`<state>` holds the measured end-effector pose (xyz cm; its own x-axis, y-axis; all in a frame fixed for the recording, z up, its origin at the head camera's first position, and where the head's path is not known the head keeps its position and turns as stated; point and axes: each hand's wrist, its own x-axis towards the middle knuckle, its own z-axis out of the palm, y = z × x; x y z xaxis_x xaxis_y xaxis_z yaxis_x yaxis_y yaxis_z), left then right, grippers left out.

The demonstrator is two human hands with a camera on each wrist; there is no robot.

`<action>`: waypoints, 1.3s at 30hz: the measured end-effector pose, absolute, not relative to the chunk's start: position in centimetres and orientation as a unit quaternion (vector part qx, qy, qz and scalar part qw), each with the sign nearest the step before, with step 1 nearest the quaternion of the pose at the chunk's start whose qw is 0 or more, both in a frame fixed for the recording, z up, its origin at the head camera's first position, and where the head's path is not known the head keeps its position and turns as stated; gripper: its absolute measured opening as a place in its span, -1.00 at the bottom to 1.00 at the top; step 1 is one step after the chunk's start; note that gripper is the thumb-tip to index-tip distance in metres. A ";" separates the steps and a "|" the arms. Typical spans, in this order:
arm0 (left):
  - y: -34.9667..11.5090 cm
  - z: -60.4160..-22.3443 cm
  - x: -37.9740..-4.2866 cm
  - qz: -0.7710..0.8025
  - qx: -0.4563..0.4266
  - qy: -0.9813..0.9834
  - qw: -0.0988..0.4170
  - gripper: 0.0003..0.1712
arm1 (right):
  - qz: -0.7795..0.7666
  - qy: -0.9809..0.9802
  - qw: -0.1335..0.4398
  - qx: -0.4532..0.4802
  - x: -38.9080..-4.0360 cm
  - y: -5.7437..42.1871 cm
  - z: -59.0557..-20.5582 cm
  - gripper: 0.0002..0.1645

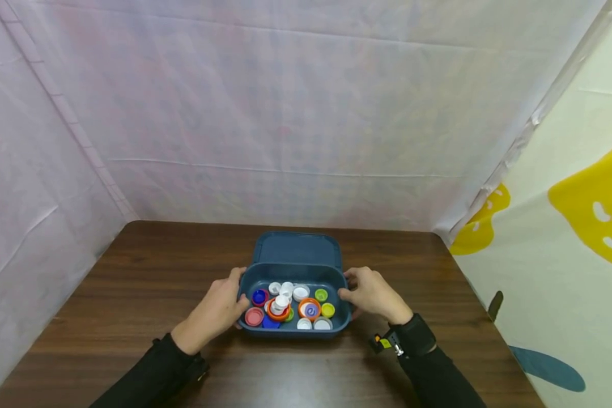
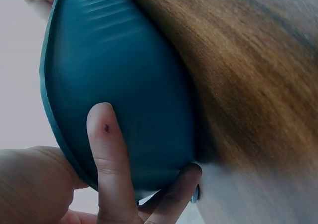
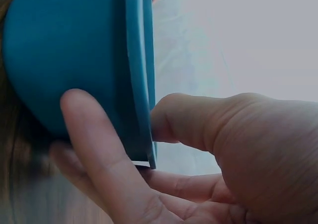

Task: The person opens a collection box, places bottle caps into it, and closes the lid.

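Observation:
A dark blue plastic box [image 1: 292, 334] sits on the table, its lid [image 1: 297, 249] folded back behind it. Inside lie many bottle caps: white ones [image 1: 301, 292], a pink one [image 1: 254, 317], green ones [image 1: 321, 295] and orange rings [image 1: 309, 309]. My left hand [image 1: 218, 306] grips the box's left end, thumb at the rim, and the left wrist view shows its fingers [image 2: 107, 159] against the outer wall. At the opposite end my right hand [image 1: 376, 294] holds the box, with its thumb [image 3: 181, 117] over the rim and fingers [image 3: 97, 139] along the outside.
The brown wooden table [image 1: 132, 317] extends around the box. Pale cloth [image 1: 285, 113] hangs behind and to the left. On the right is a white sheet with yellow smiling shapes [image 1: 604, 204]. A black strap [image 1: 419, 334] circles the right wrist.

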<state>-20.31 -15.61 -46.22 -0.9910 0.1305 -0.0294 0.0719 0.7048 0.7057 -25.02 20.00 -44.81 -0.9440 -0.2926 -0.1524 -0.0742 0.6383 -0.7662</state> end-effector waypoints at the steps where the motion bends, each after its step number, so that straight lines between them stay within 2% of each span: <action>1: -15.6 -46.2 -20.3 0.381 0.054 0.922 0.039 -0.20 | -0.412 0.895 0.133 -0.102 -25.0 20.0 -44.7 -0.43; 12: -15.7 -46.3 -20.3 0.392 0.054 0.918 0.040 -0.19 | -0.414 0.894 0.136 -0.103 -26.2 20.6 -43.9 -0.46; 18: -16.1 -47.3 -20.8 0.398 0.080 0.913 0.031 -0.20 | -0.434 0.888 0.122 -0.093 -28.1 21.2 -43.6 -0.51; 31: -15.6 -46.4 -20.4 0.390 0.059 0.918 0.034 -0.19 | -0.412 0.905 0.089 -0.061 -32.1 20.6 -44.6 -0.59; 39: -15.7 -46.3 -20.3 0.389 0.062 0.919 0.033 -0.20 | -0.393 0.913 0.102 -0.043 -35.1 20.6 -46.3 -0.67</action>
